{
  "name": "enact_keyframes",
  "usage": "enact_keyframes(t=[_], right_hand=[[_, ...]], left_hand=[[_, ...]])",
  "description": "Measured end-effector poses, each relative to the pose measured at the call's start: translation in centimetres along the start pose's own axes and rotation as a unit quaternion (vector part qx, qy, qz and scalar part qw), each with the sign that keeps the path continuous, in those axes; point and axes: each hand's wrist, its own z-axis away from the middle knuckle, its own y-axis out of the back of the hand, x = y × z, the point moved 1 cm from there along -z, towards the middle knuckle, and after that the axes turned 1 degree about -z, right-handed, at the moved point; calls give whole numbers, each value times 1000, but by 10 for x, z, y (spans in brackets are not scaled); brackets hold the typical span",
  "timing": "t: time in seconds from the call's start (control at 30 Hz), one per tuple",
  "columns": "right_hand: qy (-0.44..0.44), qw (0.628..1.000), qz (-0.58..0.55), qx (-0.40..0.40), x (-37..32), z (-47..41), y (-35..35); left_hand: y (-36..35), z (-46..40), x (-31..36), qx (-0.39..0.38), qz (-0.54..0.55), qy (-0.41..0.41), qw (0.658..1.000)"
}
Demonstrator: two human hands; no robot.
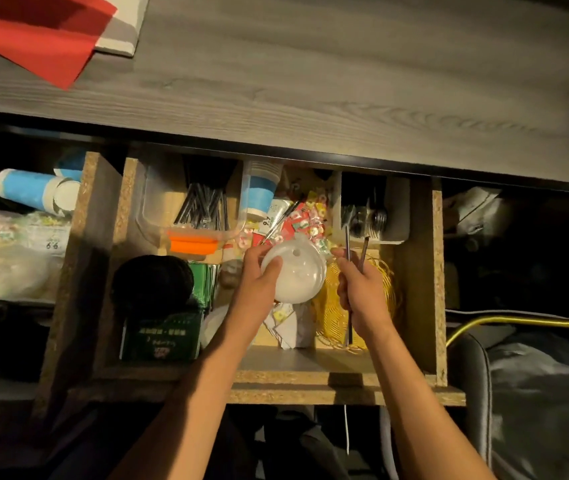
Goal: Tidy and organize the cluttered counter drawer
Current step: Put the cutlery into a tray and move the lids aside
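Observation:
The open chipboard drawer (414, 372) is packed with clutter. My left hand (258, 285) grips a stack of clear dome lids in a plastic bag (298, 271), held over the drawer's middle. My right hand (362, 292) holds a pair of dark chopsticks (348, 244) upright, tips pointing toward the back. Behind the lids lie colourful small packets (310, 220) and a pen. At the back left a clear plastic box (158, 209) holds dark cutlery. A white holder (369, 216) at the back right contains metal utensils.
A blue-and-white paper cup stack (258, 192) lies at the drawer's back. A black bundle (153, 278) and a green box (161, 334) fill the front left, yellow wire (331, 306) the front right. A red sheet (44, 32) lies on the grey counter (310, 64).

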Motion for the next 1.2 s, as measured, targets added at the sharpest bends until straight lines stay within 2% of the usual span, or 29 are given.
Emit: enact_keyframes(t=[0.13, 0.23, 0.37, 0.43, 0.53, 0.63, 0.73, 0.87, 0.97, 1.1, 1.13, 1.2], right_hand=[[-14, 998, 35, -53, 1, 10, 24], [-28, 999, 30, -8, 12, 8, 39], [-62, 998, 23, 5, 26, 0, 56], [-94, 994, 41, 34, 29, -6, 64], [-148, 986, 40, 71, 30, -15, 75], [-163, 982, 55, 74, 32, -25, 82], [-135, 985, 67, 83, 31, -26, 83], [-10, 989, 90, 116, 12, -25, 83], [-38, 997, -11, 73, -11, -36, 79], [-118, 990, -74, 22, -42, -71, 73], [-141, 983, -119, 15, -48, -80, 70], [-156, 971, -181, 7, -55, -93, 64]], left_hand=[[-37, -4, -5, -56, -22, 7, 998], [-57, -5, -15, -72, -20, 23, 997], [-71, -2, -29, -102, -29, 63, 992], [-79, -1, -35, -115, -74, 72, 988], [-94, -1, -37, -77, -137, 58, 986], [-109, -1, -41, -43, -178, 42, 982], [-113, -2, -48, -19, -230, 25, 973], [-113, 0, -49, 3, -309, -17, 951], [-114, -3, -46, 20, -293, -25, 955], [-118, -13, -21, 71, -152, -44, 985], [-120, -17, -14, 58, -106, -37, 992], [-127, -25, 3, -26, -18, 22, 999]])
